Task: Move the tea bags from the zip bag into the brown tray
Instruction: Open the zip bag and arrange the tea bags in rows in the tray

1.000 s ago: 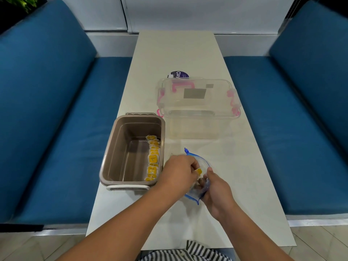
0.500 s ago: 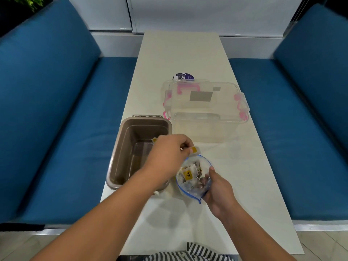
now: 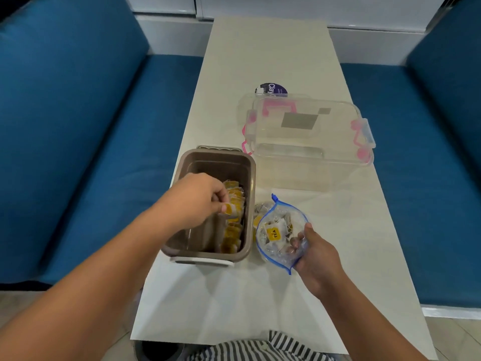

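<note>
striped black-and-white cloth shows at the near edge, below the end of the pale counter. just beyond, the right hand grips the near right side of the zip bag: thumb over the blue rim, fingers curled under the clear plastic, holding the mouth wide open. loose tea bags with yellow tags lie heaped inside it. the bag sits just right of the brown tray, near its right wall.

the left hand hangs over the tray, fingers clamped on a single tea bag by its yellow tag. under it a row of tea bags stands packed along the tray's right wall; whether the pinched one touches the row cannot be told.

farther along the counter stands a clear plastic box with pink latches. behind it a round dark purple label shows, partly hidden. blue cushioned seats run down both sides.
</note>
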The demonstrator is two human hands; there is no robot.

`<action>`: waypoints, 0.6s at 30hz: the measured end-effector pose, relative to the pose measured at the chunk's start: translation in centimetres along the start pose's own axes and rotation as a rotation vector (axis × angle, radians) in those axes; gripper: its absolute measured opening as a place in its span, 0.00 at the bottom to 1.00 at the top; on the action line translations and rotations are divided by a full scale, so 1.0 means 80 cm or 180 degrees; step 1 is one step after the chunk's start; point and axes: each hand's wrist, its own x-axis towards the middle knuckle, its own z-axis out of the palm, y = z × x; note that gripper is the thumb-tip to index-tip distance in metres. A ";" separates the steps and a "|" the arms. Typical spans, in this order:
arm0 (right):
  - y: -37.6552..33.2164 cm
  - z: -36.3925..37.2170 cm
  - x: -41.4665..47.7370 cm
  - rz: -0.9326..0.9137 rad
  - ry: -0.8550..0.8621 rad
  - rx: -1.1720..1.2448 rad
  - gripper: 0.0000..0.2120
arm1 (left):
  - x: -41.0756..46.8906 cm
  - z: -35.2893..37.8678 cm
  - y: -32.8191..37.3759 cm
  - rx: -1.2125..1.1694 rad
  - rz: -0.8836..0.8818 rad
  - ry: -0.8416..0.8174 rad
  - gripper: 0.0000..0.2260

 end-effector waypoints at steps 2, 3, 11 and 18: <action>0.000 0.004 0.001 0.0061 0.0086 0.0035 0.19 | 0.005 0.012 -0.003 0.0078 0.0004 -0.0203 0.01; 0.000 0.004 0.001 0.0052 0.0086 0.0017 0.18 | 0.008 0.017 -0.004 0.0131 0.0010 -0.0281 0.01; -0.002 0.004 0.002 0.0023 -0.0011 -0.0028 0.13 | 0.035 0.060 -0.013 0.0865 0.0063 -0.0880 0.08; -0.004 0.004 -0.004 0.0049 -0.0104 0.0046 0.13 | 0.048 0.068 -0.016 0.1045 0.0007 -0.1395 0.09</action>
